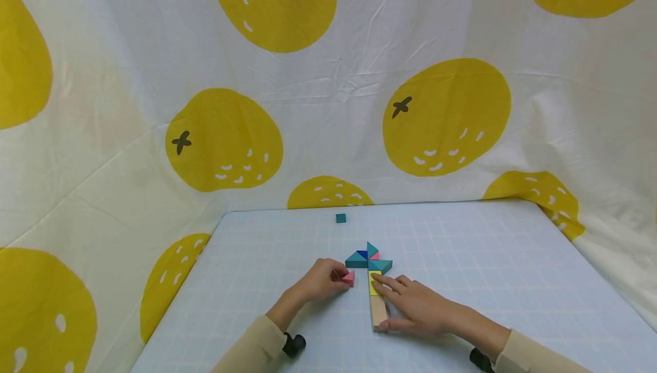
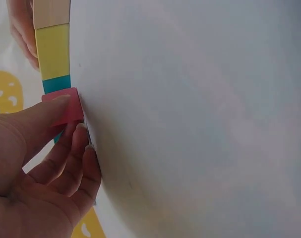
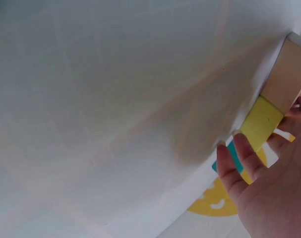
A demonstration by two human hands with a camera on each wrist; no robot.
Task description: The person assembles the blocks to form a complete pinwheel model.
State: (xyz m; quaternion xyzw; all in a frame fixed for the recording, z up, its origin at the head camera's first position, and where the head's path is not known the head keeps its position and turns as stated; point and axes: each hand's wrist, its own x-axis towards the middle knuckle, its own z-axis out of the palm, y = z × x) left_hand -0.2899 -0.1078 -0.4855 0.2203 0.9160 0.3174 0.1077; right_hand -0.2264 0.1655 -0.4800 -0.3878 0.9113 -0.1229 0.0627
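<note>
My left hand point(image 1: 323, 279) pinches a pink triangular block point(image 1: 350, 279) between thumb and fingers, just left of a pinwheel figure. The left wrist view shows the thumb over the pink block's point(image 2: 75, 111) flat face. The pinwheel's blades include teal triangular blocks point(image 1: 355, 260), with a small blue triangle point(image 1: 362, 254) and a pink triangle point(image 1: 376, 256) between them. Below it runs a stem of a yellow block point(image 1: 373, 290) and a plain wooden block point(image 1: 378, 311). My right hand point(image 1: 423, 307) rests along this stem, fingertips at the yellow block, thumb by the wooden block's near end.
A lone teal block point(image 1: 341, 218) sits near the table's far edge. The table point(image 1: 487, 270) has a pale checked cover. Behind it hangs a white curtain point(image 1: 328, 105) with yellow fruit prints. Dark wrist cameras point(image 1: 294, 345) are strapped at both sleeves.
</note>
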